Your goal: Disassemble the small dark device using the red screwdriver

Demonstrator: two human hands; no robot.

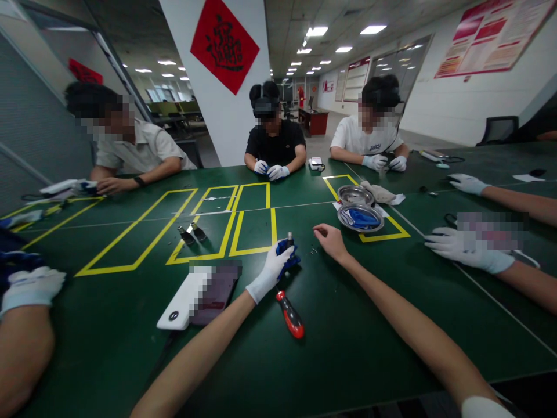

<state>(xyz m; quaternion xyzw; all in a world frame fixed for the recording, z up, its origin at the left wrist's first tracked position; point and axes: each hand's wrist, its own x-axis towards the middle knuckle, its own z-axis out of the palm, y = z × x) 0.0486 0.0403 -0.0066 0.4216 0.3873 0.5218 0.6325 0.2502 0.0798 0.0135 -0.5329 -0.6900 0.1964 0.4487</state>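
Observation:
My left hand (273,267), in a white glove with blue palm and fingers, is closed around a small dark cylindrical part (290,238) whose metal tip points up; the glove hides most of it. Bare, my right hand (331,242) hovers to the right with thumb and fingertips pinched together. Whatever may be between those fingertips is too small to make out. Several tiny screw-like bits (314,251) lie on the table just left of the right hand. Below the left hand rests a screwdriver (290,315) with a red and black handle.
Two dark cylindrical parts (191,233) stand at left on the green table (348,354). Near my left forearm lie a white power bank (180,302) and a dark phone (220,296). Metal bowls (379,227) hold cloth at right. Co-workers' gloved hands (467,247) are on both sides and opposite.

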